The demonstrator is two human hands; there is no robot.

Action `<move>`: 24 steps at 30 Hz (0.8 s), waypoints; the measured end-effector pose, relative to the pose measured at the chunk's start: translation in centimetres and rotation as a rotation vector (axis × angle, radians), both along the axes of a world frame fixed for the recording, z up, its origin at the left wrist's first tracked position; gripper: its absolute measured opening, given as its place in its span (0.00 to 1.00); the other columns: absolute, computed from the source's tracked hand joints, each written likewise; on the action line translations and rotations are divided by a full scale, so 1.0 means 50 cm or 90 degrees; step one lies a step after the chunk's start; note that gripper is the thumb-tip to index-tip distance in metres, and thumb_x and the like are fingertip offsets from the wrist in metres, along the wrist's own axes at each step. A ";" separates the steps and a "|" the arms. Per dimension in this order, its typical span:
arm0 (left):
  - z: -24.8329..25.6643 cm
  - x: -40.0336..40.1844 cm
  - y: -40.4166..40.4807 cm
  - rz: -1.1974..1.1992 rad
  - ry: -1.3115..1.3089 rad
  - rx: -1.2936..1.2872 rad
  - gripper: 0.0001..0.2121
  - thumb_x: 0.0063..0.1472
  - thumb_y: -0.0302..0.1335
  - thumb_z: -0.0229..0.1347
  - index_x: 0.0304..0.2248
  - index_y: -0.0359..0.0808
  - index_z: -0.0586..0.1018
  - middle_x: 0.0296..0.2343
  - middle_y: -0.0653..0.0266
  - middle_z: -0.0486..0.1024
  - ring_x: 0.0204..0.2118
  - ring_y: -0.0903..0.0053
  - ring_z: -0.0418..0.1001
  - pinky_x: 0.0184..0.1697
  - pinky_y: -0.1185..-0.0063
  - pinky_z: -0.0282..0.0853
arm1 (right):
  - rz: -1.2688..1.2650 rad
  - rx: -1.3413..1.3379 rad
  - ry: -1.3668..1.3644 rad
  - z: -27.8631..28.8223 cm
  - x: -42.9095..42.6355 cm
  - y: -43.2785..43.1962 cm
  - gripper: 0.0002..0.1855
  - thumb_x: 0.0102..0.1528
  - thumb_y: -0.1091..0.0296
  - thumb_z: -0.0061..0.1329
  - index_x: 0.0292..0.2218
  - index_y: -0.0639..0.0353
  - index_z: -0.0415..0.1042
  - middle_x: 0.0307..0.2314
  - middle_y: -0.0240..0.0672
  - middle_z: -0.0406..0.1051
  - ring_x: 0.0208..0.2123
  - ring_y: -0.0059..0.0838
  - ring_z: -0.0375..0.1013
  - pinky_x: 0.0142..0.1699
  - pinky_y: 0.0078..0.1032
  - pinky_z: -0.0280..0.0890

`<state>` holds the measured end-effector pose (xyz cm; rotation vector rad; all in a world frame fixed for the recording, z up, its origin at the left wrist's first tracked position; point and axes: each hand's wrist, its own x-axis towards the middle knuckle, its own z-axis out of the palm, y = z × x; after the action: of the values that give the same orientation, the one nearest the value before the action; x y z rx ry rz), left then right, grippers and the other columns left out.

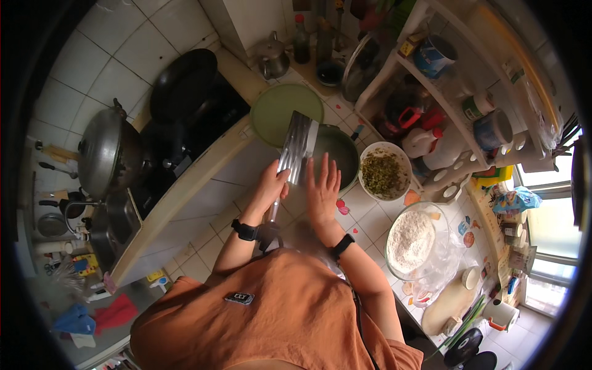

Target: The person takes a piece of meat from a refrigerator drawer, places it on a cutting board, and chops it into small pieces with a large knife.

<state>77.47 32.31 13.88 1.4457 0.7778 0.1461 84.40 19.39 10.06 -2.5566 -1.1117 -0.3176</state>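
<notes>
My left hand is closed around a metal cleaver near the lower end of its blade, with the blade pointing up and away from me. My right hand is held flat with fingers apart, just right of the blade and holding nothing; whether it touches the blade I cannot tell. Beyond and partly under the blade lie a round green lid or board and a dark green pot. Right of the pot stands a white bowl with chopped greens.
A glass bowl of flour stands on the tiled counter at right, beside a plastic bag and a wooden board. A shelf rack rises at upper right. At left are a hob, a lidded wok and a sink.
</notes>
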 end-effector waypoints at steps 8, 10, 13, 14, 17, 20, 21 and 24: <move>0.007 -0.013 0.006 -0.044 -0.041 -0.044 0.05 0.61 0.25 0.46 0.29 0.33 0.64 0.13 0.69 0.63 0.11 0.84 0.62 0.12 0.83 0.56 | -0.014 0.032 0.001 -0.008 0.055 0.008 0.35 0.47 0.76 0.43 0.57 0.46 0.56 0.57 0.47 0.47 0.58 0.51 0.49 0.60 0.45 0.44; 0.010 -0.011 0.002 -0.036 -0.038 -0.028 0.05 0.61 0.25 0.46 0.29 0.33 0.64 0.12 0.70 0.62 0.11 0.84 0.62 0.12 0.83 0.56 | -0.005 0.022 -0.013 -0.040 0.087 0.010 0.33 0.47 0.75 0.43 0.56 0.48 0.58 0.57 0.47 0.48 0.57 0.50 0.49 0.60 0.44 0.44; 0.010 -0.013 -0.001 -0.030 -0.017 0.007 0.05 0.61 0.25 0.46 0.30 0.33 0.64 0.12 0.70 0.62 0.11 0.84 0.62 0.12 0.83 0.56 | -0.035 -0.039 0.020 -0.134 0.142 0.025 0.18 0.51 0.69 0.42 0.45 0.55 0.69 0.55 0.46 0.51 0.56 0.47 0.52 0.57 0.40 0.53; 0.006 -0.016 0.000 -0.026 -0.018 0.008 0.05 0.61 0.25 0.46 0.30 0.33 0.64 0.12 0.70 0.62 0.11 0.84 0.62 0.12 0.83 0.56 | -0.088 -0.127 0.125 -0.138 0.153 0.036 0.15 0.52 0.68 0.41 0.41 0.56 0.71 0.53 0.45 0.54 0.54 0.44 0.54 0.53 0.37 0.59; -0.004 -0.023 -0.001 0.003 0.006 0.018 0.05 0.62 0.25 0.46 0.30 0.33 0.64 0.13 0.69 0.63 0.11 0.84 0.62 0.12 0.83 0.56 | -0.120 -0.281 0.330 -0.171 0.185 0.056 0.13 0.53 0.66 0.41 0.38 0.56 0.72 0.49 0.43 0.59 0.50 0.40 0.60 0.44 0.33 0.67; -0.009 -0.035 0.007 0.024 -0.005 -0.001 0.05 0.62 0.25 0.46 0.30 0.33 0.64 0.12 0.69 0.63 0.11 0.84 0.62 0.12 0.83 0.56 | -0.104 -0.287 0.315 -0.175 0.181 0.060 0.13 0.53 0.65 0.41 0.38 0.56 0.73 0.44 0.41 0.65 0.45 0.39 0.67 0.39 0.32 0.70; -0.011 -0.039 0.007 0.025 -0.015 -0.001 0.05 0.62 0.25 0.46 0.30 0.33 0.64 0.12 0.69 0.63 0.11 0.84 0.62 0.12 0.83 0.56 | -0.120 -0.222 0.204 -0.168 0.174 0.055 0.13 0.54 0.64 0.41 0.37 0.56 0.73 0.41 0.41 0.68 0.42 0.39 0.70 0.40 0.32 0.70; -0.019 -0.035 0.012 0.024 -0.005 0.000 0.05 0.62 0.26 0.46 0.30 0.34 0.64 0.11 0.68 0.63 0.11 0.84 0.62 0.12 0.83 0.56 | -0.123 -0.252 0.315 -0.168 0.190 0.051 0.13 0.54 0.63 0.41 0.36 0.54 0.74 0.40 0.38 0.70 0.41 0.41 0.71 0.39 0.31 0.70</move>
<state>75.70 32.89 12.93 1.4308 0.7985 0.1813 93.91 21.94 1.64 -2.8501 -0.7986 0.5205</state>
